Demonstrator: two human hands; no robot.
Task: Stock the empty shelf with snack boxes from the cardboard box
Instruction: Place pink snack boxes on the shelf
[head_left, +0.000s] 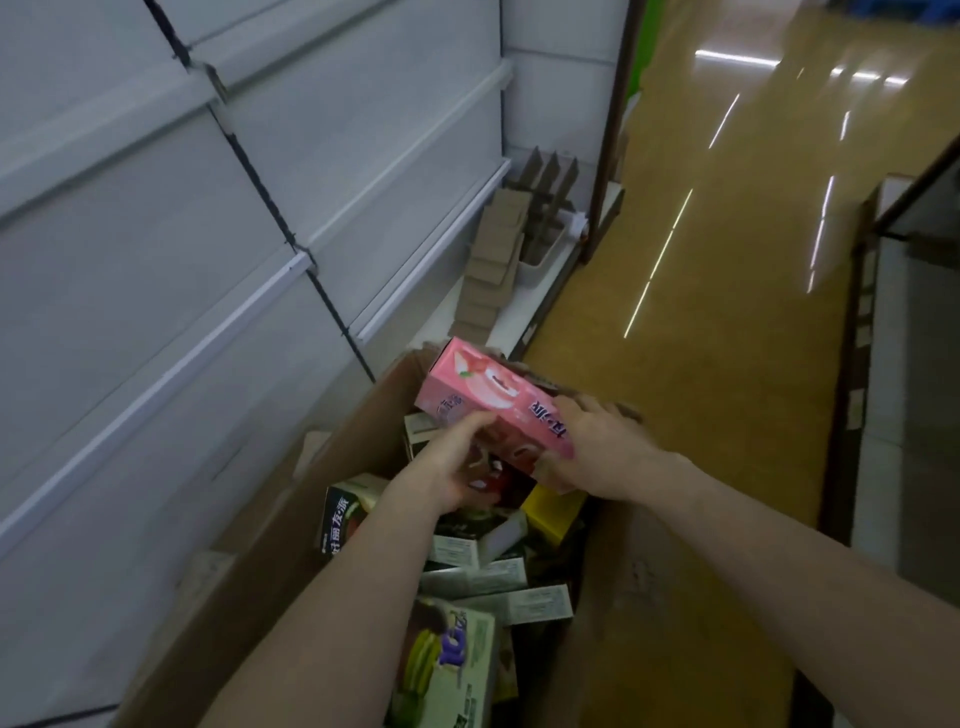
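One oblong carton (485, 397) gripped: left hand (448, 470), right hand (597, 449).

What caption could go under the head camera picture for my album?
Left hand and right hand hold a pink snack box over the cardboard box, beside white shelves.

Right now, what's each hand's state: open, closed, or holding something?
Left hand: closed, grips the pink box from below.
Right hand: closed, grips the same box's end.
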